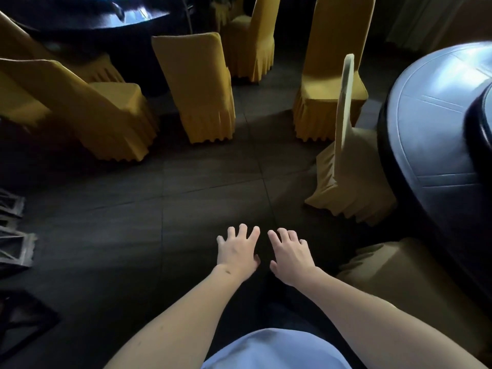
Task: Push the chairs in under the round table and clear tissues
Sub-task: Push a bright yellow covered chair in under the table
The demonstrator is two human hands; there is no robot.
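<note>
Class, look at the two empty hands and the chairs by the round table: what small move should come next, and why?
Probably reach the right hand toward the side-on chair by the round table; both hands are empty, the left hand included, and that chair's seat is not tucked under.

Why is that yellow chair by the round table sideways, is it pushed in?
Partly in. The chair stands upright, its seat edge meeting the round table, its skirt still out on the floor. Both hands are empty.

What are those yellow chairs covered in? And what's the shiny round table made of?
The yellow chairs, like this one, seem to wear loose cloth covers: matte fabric with a pleated frill hanging down to the floor. The round table on the right looks glossy and smooth, with straight creases on top, so it may be covered in a plastic sheet or glass; the blur leaves that open.
</note>
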